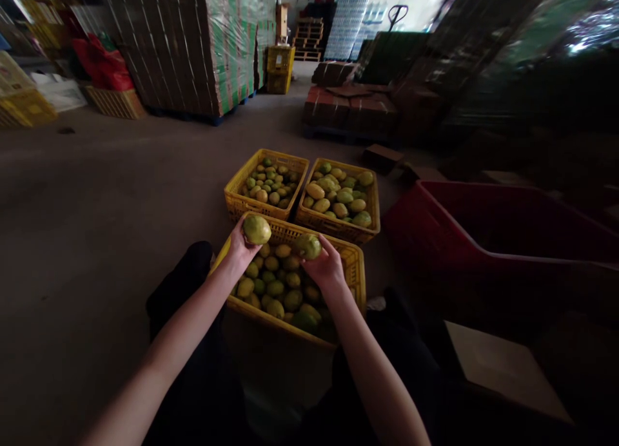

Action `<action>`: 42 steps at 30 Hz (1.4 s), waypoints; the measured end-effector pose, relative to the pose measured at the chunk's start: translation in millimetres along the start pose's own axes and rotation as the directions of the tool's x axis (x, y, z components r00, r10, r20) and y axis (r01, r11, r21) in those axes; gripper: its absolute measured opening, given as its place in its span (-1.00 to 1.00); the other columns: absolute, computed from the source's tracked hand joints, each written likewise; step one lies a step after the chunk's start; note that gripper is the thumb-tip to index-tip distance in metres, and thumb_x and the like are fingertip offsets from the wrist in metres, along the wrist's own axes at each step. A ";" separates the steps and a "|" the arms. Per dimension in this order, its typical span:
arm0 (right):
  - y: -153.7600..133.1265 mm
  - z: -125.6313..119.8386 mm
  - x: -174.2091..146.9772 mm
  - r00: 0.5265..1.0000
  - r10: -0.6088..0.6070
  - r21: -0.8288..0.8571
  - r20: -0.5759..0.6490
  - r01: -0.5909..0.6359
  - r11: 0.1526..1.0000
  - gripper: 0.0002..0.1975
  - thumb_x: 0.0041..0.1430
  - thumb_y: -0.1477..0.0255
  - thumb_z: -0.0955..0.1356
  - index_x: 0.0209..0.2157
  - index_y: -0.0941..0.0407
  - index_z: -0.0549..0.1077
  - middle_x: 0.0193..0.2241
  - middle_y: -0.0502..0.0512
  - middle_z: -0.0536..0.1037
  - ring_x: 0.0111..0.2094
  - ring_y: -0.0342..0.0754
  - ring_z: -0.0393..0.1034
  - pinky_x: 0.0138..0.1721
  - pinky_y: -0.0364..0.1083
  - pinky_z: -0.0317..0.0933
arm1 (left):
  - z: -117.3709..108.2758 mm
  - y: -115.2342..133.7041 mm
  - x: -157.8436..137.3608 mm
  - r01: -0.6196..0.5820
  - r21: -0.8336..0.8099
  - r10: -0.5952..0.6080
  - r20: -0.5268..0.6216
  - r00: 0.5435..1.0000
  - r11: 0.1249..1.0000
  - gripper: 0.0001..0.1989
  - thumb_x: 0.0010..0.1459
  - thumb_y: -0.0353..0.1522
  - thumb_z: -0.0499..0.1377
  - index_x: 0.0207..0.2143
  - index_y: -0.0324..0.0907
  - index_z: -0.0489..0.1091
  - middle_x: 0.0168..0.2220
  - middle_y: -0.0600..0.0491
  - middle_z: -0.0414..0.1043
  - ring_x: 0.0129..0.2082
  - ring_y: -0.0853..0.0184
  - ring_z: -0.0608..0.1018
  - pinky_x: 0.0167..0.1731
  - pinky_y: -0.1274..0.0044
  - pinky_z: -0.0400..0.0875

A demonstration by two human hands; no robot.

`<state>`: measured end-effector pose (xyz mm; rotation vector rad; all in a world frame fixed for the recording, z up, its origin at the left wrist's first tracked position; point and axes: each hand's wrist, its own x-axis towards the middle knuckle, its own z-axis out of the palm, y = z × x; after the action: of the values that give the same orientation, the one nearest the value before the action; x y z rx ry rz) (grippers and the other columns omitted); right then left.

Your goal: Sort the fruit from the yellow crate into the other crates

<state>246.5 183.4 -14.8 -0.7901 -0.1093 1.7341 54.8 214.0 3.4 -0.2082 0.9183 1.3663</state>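
Observation:
My left hand (240, 243) is closed round a yellow-green mango (257, 229), raised over the front yellow crate (355, 265). In my right hand (327, 263) is a darker green mango (306, 247), held a little lower above the same crate. The two fruits are apart. Beneath them, many loose mangoes (275, 288), green to yellow, fill the front crate, which stands on the floor between my knees. My forearms hide parts of its near corners.
Two more yellow crates of mangoes, a left one (233, 204) and a right one (374, 220), stand just beyond. At right are a large red bin (435, 223) and a cardboard box (503, 362). Wrapped pallet stacks (169, 46) and flattened cartons (348, 107) stand farther back.

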 end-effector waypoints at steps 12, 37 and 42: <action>2.0 -2.1 3.4 0.970 0.096 -0.044 -0.222 -0.108 0.993 -0.85 0.21 0.40 0.27 -0.34 0.15 0.45 -0.56 0.07 0.57 -0.53 -0.02 0.48 -0.54 -0.06 0.43 | -2.3 -1.3 -15.3 0.166 -0.207 -0.131 0.171 0.976 0.964 -0.62 0.20 -0.22 0.01 -0.08 -0.25 0.43 -0.35 -0.11 0.53 -0.38 0.22 0.61 -0.45 0.47 0.57; -2.7 7.1 -6.5 0.993 -0.028 0.033 -0.114 0.032 0.999 -0.76 0.23 0.27 0.26 -0.37 0.14 0.43 -0.60 0.04 0.54 -0.60 -0.07 0.43 -0.75 -0.22 0.23 | 0.0 -0.2 -35.9 0.144 0.199 -0.217 0.422 0.880 0.969 -0.64 0.25 -0.18 0.00 -0.23 -0.26 0.45 -0.42 -0.06 0.51 -0.46 0.27 0.57 -0.49 0.48 0.50; -2.6 7.7 -14.4 0.996 -0.043 -0.024 0.084 0.045 0.999 -0.64 0.21 0.23 0.19 -0.40 0.20 0.46 -0.57 0.13 0.54 -0.67 -0.10 0.36 -0.82 -0.24 0.08 | -0.7 -1.0 -38.8 0.051 0.213 -0.162 0.547 0.821 0.976 -0.69 0.25 -0.25 -0.03 -0.40 -0.21 0.41 -0.48 -0.02 0.43 -0.57 0.29 0.49 -0.60 0.50 0.40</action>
<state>245.8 174.0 -1.2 -0.7288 -0.2051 1.7268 58.1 184.4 28.4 0.2822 0.5184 1.1296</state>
